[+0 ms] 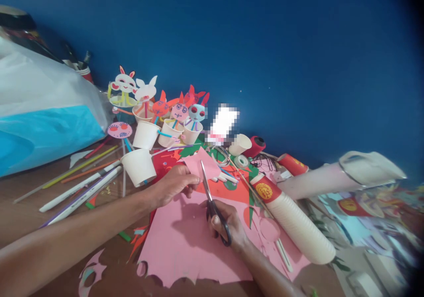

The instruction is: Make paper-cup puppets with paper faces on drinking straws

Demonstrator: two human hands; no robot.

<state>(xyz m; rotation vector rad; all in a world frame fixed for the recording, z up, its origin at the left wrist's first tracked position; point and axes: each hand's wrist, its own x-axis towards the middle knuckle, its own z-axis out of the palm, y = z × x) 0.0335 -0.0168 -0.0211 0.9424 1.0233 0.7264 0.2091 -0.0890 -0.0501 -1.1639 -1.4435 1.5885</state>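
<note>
Between the thumb and fingers of my left hand is a small piece of pink paper, held up above the table. My right hand grips black-handled scissors, their blades pointing up and away from me. The blades lie against the pink piece; I cannot tell whether they are cutting into it. Below both hands spreads a large pink sheet with scalloped cut edges, over red, orange and green sheets.
Paper cups with animal-face paper puppets stand along the blue wall. A long stack of cups lies at the right. Markers and coloured straws lie left, with pink scraps nearer me. A plastic bag fills the far left.
</note>
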